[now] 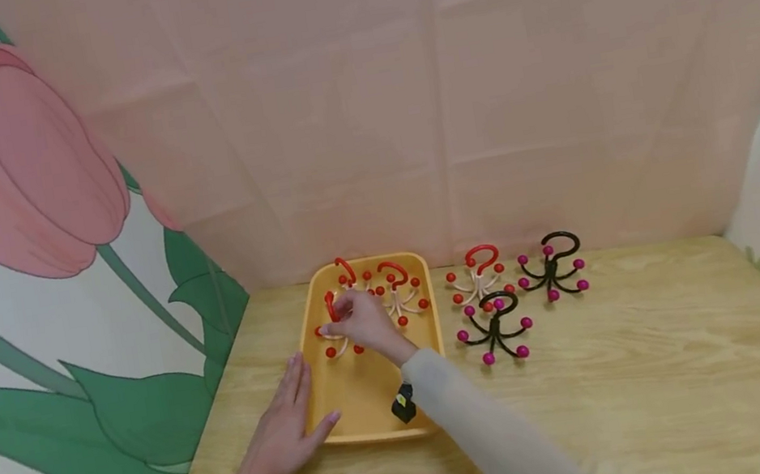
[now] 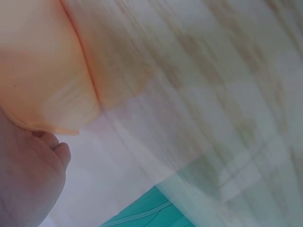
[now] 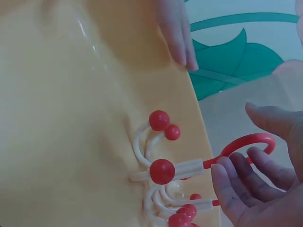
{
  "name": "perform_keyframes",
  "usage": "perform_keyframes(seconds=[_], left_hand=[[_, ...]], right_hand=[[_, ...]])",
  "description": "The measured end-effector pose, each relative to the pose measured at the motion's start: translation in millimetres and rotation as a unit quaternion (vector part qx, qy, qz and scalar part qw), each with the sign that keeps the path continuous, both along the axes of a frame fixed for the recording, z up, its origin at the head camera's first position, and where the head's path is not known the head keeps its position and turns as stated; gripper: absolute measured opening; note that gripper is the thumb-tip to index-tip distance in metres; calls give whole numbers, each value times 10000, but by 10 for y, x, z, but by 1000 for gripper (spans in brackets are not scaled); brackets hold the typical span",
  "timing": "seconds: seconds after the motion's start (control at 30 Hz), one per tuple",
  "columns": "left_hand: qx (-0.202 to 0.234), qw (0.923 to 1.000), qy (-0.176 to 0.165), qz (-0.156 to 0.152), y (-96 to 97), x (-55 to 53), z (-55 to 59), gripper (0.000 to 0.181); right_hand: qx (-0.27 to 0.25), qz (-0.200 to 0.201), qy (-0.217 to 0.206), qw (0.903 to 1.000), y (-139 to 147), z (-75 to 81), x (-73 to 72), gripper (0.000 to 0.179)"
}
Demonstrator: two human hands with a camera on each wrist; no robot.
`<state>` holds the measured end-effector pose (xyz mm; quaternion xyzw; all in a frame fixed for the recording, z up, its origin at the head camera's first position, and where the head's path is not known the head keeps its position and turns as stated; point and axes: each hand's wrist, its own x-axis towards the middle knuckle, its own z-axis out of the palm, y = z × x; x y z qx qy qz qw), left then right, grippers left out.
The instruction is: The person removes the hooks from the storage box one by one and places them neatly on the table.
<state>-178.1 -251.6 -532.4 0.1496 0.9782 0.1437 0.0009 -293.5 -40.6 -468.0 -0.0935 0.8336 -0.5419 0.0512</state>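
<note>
My right hand (image 1: 363, 320) is over the back left of a yellow tray (image 1: 373, 437), beside a white multi-arm hook hanger (image 3: 189, 168) with red ball tips and a red top hook. In the right wrist view, its fingers are around the red hook (image 3: 248, 138) with the thumb spread away from it. Two similar red-hooked hangers, one of them the hanger (image 1: 397, 300) at the back right, stand in the tray. My left hand (image 1: 280, 432) rests along the tray's left side, fingers straight and thumb over the near rim.
Right of the tray stand a red-hooked white hanger (image 1: 478, 280) and two black hangers with magenta balls, one nearer (image 1: 495, 330) and one farther back (image 1: 550, 270). A pink cloth (image 1: 554, 121) hangs behind the wooden table (image 1: 649, 360). A tulip-printed panel (image 1: 19, 242) borders the left.
</note>
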Motion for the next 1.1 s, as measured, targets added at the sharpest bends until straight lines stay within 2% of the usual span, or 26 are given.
perform_keyframes(seconds=[0.17,0.33,0.6,0.77,1.1], left_hand=[[-30,10000,6,-9,-4,-11,-7,98],[11,9999,156,-73,-6,-4,0,97],[-54,9997,186,-145,-18,0,-6,98],[-65,9994,321,-142,-36,-7,-2,97],[-55,9995,268,-168,-30,20,-23,96]], right_hand=[[190,-46,-39,9998,-19,-4,-15,34],[295,-69,83,9995,-29,-22,-21,30],[301,-75,340,9989,-9,-81,-49,16],[89,-38,703,9975,57,-111,-103,19],[-351,93,681,9970,133,-196,-120,27]])
